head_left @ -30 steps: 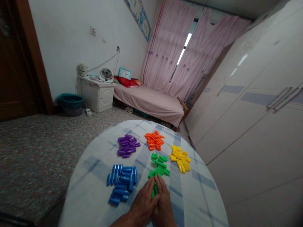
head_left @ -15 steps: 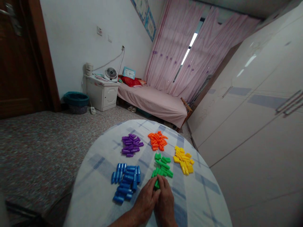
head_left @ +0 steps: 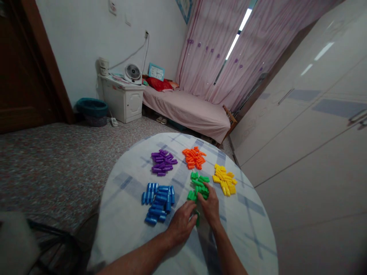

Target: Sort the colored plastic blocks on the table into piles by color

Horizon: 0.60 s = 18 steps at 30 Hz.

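A cluster of small green plastic pieces (head_left: 197, 182) lies spread on the cloth-covered round table. My right hand (head_left: 210, 204) is at the cluster's near right side, thumb and forefinger curled around several green pieces. My left hand (head_left: 182, 222) rests just below the cluster, thumb and fingers apart, fingertips near its lower edge. One green piece (head_left: 197, 218) sits apart beside my left thumb. A heap of blue cylindrical pieces (head_left: 158, 202) lies left of my left hand.
Purple pieces (head_left: 163, 162) and orange pieces (head_left: 194, 157) are heaped farther back, yellow ones (head_left: 224, 179) to the right. The checked tablecloth (head_left: 120, 206) covers the table to its curved edge. Beyond stand a bed (head_left: 189, 109), a white cabinet (head_left: 123, 101) and a wardrobe (head_left: 301, 152).
My hands, together around green pieces before, have separated. The right one has moved forward and right onto the cluster; the left stays nearer. The camera view has shifted, too.
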Available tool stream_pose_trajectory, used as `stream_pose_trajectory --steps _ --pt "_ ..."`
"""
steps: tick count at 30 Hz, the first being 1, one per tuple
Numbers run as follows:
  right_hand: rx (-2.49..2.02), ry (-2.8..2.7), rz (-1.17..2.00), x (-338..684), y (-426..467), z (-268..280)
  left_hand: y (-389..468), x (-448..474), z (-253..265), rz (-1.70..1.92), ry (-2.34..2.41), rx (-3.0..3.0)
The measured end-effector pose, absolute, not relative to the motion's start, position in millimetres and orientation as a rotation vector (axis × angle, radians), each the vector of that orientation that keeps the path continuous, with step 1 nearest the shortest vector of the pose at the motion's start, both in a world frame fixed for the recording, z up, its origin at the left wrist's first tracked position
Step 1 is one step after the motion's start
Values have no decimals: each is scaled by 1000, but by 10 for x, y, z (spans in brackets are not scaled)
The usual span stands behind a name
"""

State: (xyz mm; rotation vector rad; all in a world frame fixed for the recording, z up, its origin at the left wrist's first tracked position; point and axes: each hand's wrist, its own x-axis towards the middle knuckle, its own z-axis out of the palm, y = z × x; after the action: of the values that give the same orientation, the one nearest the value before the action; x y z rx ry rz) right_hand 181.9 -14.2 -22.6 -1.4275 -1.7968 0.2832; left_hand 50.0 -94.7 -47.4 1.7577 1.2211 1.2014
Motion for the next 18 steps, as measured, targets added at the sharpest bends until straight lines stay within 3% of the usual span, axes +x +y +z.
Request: stream_pose_trajectory --steps 11,18 --pt "-1430 -1863 225 1721 455 -45 -949 515 -528 1183 1225 1838" --pt "-1338 -1839 154 1769 -17 -88 -946 491 -433 1273 1202 1696"
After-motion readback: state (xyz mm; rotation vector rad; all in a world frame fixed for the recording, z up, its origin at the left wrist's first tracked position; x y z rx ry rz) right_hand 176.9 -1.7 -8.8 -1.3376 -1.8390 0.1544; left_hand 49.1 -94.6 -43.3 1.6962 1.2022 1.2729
